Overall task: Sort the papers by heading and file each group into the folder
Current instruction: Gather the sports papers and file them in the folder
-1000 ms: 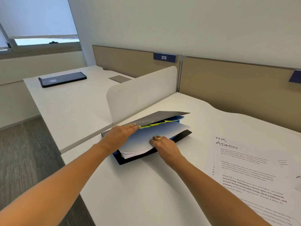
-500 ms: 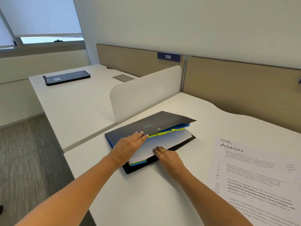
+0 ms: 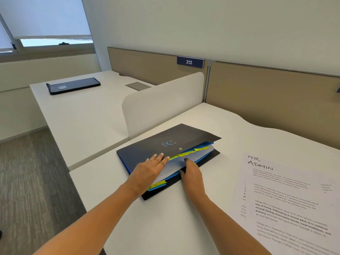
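folder (image 3: 165, 144) found on the near desk (image 3: 165, 227), left of centre, just near of the white divider (image 3: 161, 103). since a second ago its dark front cover has been lowered from a steep tilt to almost flat; only a narrow gape is left along the right edge, where yellow tabs (image 3: 189, 152) and blue dividers show. the pale filed sheets (image 3: 176, 164), widely exposed before, are now mostly covered. left hand (image 3: 149, 172) is laid flat on the cover, fingers straight and spread, pressing down, gripping nothing. right hand (image 3: 191, 173) is set at the near right edge with fingers reaching onto the sheets in the gap; whether anything is pinched there cannot be told. judged: one group has been seated and the folder is being closed on it. loose papers (image 3: 287, 199), top one headed "hr admin", are left lying on the right of the desk, well apart from the folder, so filing is judged unfinished. a dark case (image 3: 73, 85) is noted on the far left desk.
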`<state>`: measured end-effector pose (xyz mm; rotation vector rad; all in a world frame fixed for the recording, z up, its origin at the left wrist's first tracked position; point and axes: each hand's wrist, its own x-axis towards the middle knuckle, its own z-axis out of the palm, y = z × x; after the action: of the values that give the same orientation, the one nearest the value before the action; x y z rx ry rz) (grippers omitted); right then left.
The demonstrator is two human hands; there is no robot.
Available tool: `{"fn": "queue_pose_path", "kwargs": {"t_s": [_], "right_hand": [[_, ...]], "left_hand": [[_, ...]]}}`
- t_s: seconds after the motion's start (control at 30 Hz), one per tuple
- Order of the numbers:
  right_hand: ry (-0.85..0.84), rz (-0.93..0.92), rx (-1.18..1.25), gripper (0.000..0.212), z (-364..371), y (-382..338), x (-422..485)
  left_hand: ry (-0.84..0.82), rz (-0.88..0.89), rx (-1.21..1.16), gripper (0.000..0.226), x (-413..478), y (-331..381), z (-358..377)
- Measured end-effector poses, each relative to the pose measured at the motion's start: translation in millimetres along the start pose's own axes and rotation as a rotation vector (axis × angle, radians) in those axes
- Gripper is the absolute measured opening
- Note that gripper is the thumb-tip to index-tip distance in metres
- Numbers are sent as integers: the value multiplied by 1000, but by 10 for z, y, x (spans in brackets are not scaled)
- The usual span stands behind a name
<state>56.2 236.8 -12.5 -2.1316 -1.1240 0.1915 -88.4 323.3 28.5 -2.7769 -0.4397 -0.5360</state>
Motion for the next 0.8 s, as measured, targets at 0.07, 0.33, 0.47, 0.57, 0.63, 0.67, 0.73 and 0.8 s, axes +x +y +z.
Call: {"fn": "queue_pose_path", "kwargs": {"t_s": [0.07,0.33,0.47,0.57,0.63,0.67,0.73,0.8], "right_hand": [[45,89,106,42,9,-19,-17],[160,100,236,52,-31,57,-112],[164,40,214,44,-98,113,-184],[198,3,204,28,-152,163,-224],[203,4,190,27,-177,203,-224],[196,13,197,30,-180,220,-220],[173,37,242,40,-185,230,-216],[151,56,282,43,-180,228,-225]], "left_hand": [[-7,-12,-3,81,5,30,13],[-23,-37,-19,83,-5,125,40],[-13,-45,-17,83,18,139,29],[-23,-49,-12,82,9,150,64],[-41,-46,-14,82,-11,167,99],[-55,-43,-14,81,-20,175,118],[-97,-43,-7,79,-30,204,133],[-146,-63,-2,79,-38,240,144]]}}
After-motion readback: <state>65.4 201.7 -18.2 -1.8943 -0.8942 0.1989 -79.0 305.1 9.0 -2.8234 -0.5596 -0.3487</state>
